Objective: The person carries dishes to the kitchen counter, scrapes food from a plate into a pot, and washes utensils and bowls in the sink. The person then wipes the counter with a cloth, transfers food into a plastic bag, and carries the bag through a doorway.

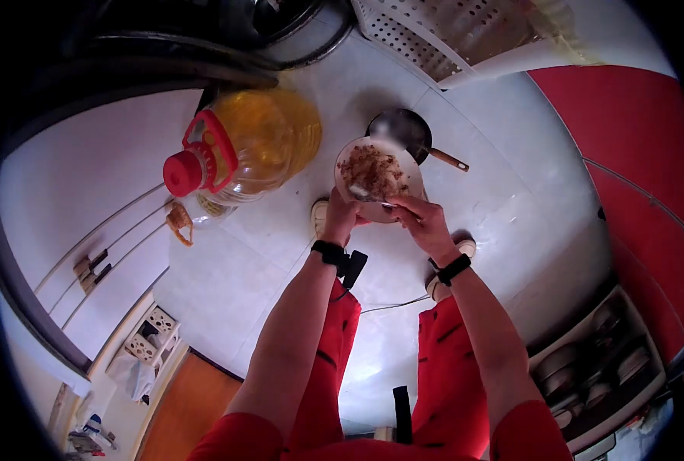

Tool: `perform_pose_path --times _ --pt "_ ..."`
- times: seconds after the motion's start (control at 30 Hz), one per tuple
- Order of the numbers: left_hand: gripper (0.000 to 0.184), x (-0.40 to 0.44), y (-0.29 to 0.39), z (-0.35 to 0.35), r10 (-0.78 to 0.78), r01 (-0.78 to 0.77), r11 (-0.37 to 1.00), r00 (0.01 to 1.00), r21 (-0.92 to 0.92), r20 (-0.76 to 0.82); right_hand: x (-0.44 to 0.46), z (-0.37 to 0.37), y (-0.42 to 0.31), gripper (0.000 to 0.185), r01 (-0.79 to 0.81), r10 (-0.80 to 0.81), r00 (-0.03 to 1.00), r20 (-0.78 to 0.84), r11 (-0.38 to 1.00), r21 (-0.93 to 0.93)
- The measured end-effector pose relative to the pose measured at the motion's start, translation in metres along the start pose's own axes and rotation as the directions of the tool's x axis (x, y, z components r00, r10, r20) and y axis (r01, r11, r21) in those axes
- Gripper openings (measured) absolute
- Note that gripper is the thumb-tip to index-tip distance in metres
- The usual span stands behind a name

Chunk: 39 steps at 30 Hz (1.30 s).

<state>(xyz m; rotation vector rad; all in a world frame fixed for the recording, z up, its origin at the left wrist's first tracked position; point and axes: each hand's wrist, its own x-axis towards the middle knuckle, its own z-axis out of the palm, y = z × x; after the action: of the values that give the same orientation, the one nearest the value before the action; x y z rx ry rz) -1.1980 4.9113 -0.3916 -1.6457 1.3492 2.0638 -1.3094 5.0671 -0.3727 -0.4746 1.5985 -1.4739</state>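
A white plate with crumbly brown and pale food on it is held up in front of me. My left hand grips the plate at its lower left rim. My right hand is closed at the plate's lower right edge, its fingers on the handle of what looks like a spoon. The spoon's metal end rests in the food. Beyond the plate, partly covered by it, is a small dark frying pan with a brown handle.
A big oil jug with a red cap stands left, beside a smaller container. A white perforated rack is at the top. Pots fill a shelf at lower right, below red cabinet doors. My feet are on the tiled floor.
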Motion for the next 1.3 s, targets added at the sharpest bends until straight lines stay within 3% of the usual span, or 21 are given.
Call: perform_pose_path --times 0.1,0.17,0.3,0.37,0.47,0.7,0.8,0.97,1.07,1.23,1.3 --pt "0.055 -0.011 0.013 0.004 -0.009 0.009 0.999 1.000 0.036 -0.013 0.004 0.008 0.012 0.025 0.014 -0.014 1.000 0.002 0.995 -0.100" --pt "0.054 -0.010 0.018 0.002 -0.033 0.032 0.999 0.999 0.042 0.019 0.011 0.011 0.027 0.025 0.183 -0.178 0.983 0.045 0.928 -0.323" --pt "0.053 -0.004 0.013 0.001 -0.072 0.070 0.996 0.997 0.059 0.036 0.022 0.010 0.031 0.024 0.133 -0.118 0.991 0.063 0.918 -0.373" --pt "0.053 0.001 0.014 0.002 -0.043 0.042 0.996 0.999 0.077 0.018 0.030 0.013 0.032 0.025 0.167 -0.175 0.984 0.034 0.836 -0.522" --pt "0.052 0.006 0.016 0.005 -0.020 0.019 0.997 1.000 0.076 0.004 0.041 0.013 0.035 0.027 0.177 -0.219 0.976 0.004 0.776 -0.605" --pt "0.054 0.012 0.024 0.012 -0.022 0.019 0.998 0.999 0.055 0.050 0.060 0.012 0.047 0.027 0.080 -0.177 0.981 -0.077 0.739 -0.669" --pt "0.054 0.017 0.022 0.016 0.028 -0.030 0.999 0.998 0.032 0.054 0.068 0.005 0.053 0.026 0.059 -0.182 0.973 -0.143 0.793 -0.607" --pt "0.055 0.014 0.025 0.023 0.048 -0.047 0.997 0.999 0.061 -0.008 0.073 -0.008 0.065 0.024 -0.105 0.031 0.993 -0.112 0.647 -0.755" --pt "0.056 0.015 0.024 0.021 0.033 -0.032 0.996 0.999 0.089 -0.007 0.078 -0.016 0.068 0.025 -0.078 -0.030 0.992 -0.120 0.602 -0.795" --pt "0.058 0.023 0.024 0.013 0.008 -0.015 0.992 0.998 0.122 0.060 0.086 -0.038 0.060 0.025 -0.122 -0.054 0.978 -0.204 0.643 -0.756" --pt "0.060 0.019 0.030 0.015 0.012 -0.012 0.999 1.000 0.046 0.014 0.084 -0.040 0.049 0.026 -0.108 -0.066 0.978 -0.199 0.659 -0.744"
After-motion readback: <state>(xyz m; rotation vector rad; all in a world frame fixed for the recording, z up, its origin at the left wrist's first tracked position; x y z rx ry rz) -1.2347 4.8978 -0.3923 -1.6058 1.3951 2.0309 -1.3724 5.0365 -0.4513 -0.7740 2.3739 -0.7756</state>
